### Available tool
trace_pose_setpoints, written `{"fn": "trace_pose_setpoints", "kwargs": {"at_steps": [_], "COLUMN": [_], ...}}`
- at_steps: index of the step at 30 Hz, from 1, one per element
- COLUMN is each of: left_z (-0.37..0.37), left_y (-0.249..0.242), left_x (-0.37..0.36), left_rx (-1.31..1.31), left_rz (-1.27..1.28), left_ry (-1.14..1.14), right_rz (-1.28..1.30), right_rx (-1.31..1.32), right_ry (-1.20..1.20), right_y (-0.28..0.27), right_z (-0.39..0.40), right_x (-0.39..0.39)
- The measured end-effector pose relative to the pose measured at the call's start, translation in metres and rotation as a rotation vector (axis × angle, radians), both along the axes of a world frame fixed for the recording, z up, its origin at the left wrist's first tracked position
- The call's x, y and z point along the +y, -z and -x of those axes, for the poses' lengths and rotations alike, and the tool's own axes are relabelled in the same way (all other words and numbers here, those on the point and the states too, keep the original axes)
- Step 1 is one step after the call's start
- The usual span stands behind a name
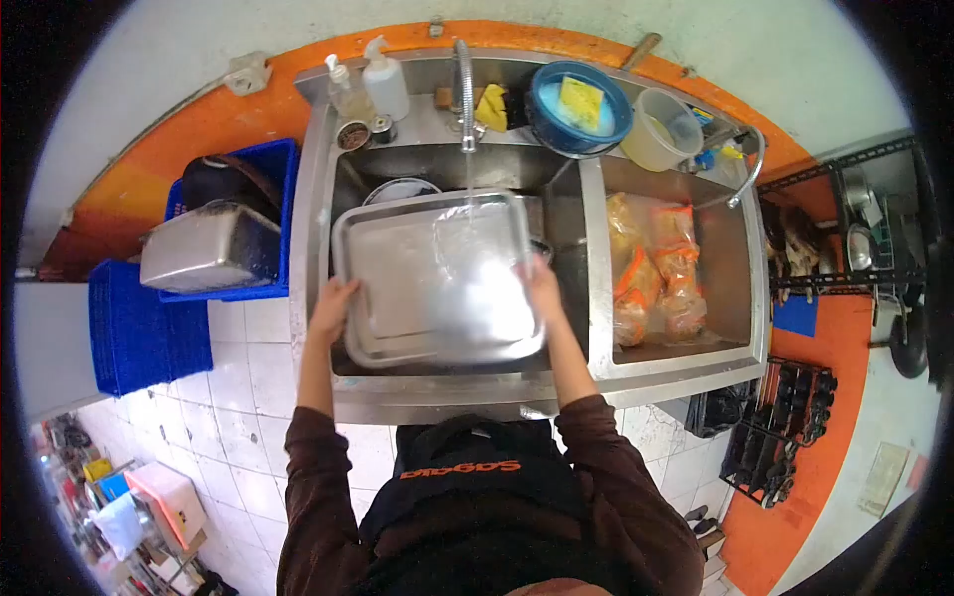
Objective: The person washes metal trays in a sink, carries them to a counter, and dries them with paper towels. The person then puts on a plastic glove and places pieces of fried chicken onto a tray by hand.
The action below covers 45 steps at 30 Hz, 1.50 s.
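A large rectangular metal tray (417, 283) is held over the left sink basin, below a tap (465, 94) from which water runs onto its far part. My left hand (333, 306) is closed on the tray's left edge. On the opposite edge, my right hand (540, 286) grips the rim. Under the tray's far left corner shows part of a round dish (400, 189). What else lies beneath the tray is mostly hidden.
Behind the sink stand soap bottles (386, 87), a blue basin (547, 124) with a yellow sponge (580, 104) and a pale tub (661, 149). Wrapped orange packages (679, 263) lie in the right basin. Blue crates (149, 333) stand at the left.
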<state>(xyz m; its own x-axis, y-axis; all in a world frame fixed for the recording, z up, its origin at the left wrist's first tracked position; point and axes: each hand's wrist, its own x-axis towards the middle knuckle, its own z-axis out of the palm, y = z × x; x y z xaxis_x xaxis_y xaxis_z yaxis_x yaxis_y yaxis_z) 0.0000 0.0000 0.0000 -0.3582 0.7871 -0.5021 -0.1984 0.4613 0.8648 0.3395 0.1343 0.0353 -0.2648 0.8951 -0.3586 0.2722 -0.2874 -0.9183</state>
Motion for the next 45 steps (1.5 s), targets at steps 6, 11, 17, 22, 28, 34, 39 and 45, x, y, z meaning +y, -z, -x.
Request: {"fn": "trace_pose_setpoints", "kwargs": {"at_steps": [6,11,17,22,28,34,39,45], "left_z": [-0.093,-0.13,-0.084,-0.05,-0.048,-0.061,-0.064,-0.059], "left_y": [0.043,0.051,-0.08,-0.158,-0.18,-0.161,-0.138,-0.139], "left_x": [0.058,0.132,0.131,0.061,-0.015,-0.063,-0.104,-0.114], "left_rx": [-0.107,0.243,0.792,1.119,1.222,1.274,1.201,1.221], "left_rz": [0.122,-0.175,-0.181,-0.003,-0.123,-0.126,-0.001,-0.025], "left_ry": [0.076,0.32,0.213,0.025,-0.079,-0.158,-0.357,-0.44], "right_rz": [-0.419,-0.432,0.007,-0.144,-0.138,-0.096,-0.226,-0.274], "right_rx": [-0.155,-0.078,-0.289,-0.529,-1.188,-1.246,-1.079,-0.879], "right_ry": [0.205,0.41,-0.012,-0.43,-0.622,-0.61,-0.74,-0.879], "right_y": [-0.03,0.005,0.09,0.174,0.173,0.174,0.14,0.144], "right_z": [-0.066,-0.122,-0.084,-0.019,0.031,0.049,0.069,0.103], "right_x": [-0.005,0.001,0.018,0.057,0.115,0.133,0.122,0.113]}}
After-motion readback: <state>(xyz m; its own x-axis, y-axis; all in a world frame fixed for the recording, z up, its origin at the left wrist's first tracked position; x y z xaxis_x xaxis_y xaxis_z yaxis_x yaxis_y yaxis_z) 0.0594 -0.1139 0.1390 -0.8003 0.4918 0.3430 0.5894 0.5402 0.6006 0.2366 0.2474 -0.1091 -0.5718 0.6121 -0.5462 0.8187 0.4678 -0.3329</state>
